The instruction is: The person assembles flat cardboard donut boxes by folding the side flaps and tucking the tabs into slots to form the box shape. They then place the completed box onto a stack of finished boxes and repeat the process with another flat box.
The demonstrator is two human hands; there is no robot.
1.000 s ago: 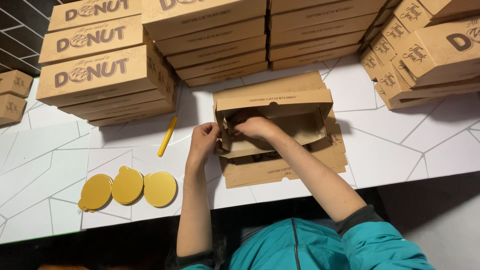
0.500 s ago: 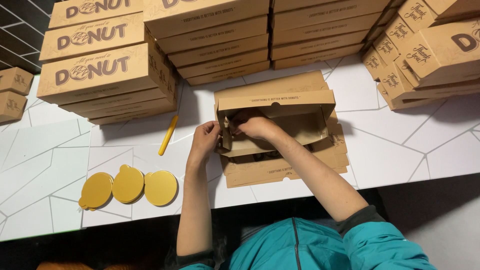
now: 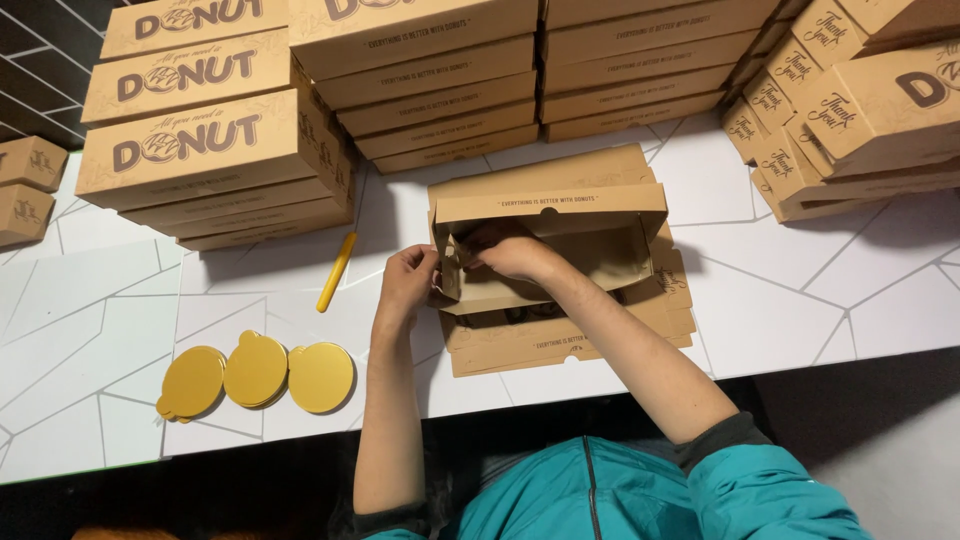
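Note:
A half-folded brown cardboard box (image 3: 590,250) sits on a small pile of flat box blanks (image 3: 560,345) at the middle of the white table (image 3: 780,300). My left hand (image 3: 408,282) grips the box's left side wall from outside. Inside the box, at its left corner, my right hand (image 3: 505,250) presses on a flap, fingers curled over the cardboard. The box's rear wall stands upright and its lid lies back behind it.
Tall stacks of closed brown boxes (image 3: 210,150) line the far side of the table, with more at the right (image 3: 860,110) and two small ones at the far left (image 3: 25,185). Three round gold discs (image 3: 258,372) and a yellow stick (image 3: 337,271) lie to the left.
The box's left side has been raised and folded further; both hands stay at its left corner, shifted only slightly.

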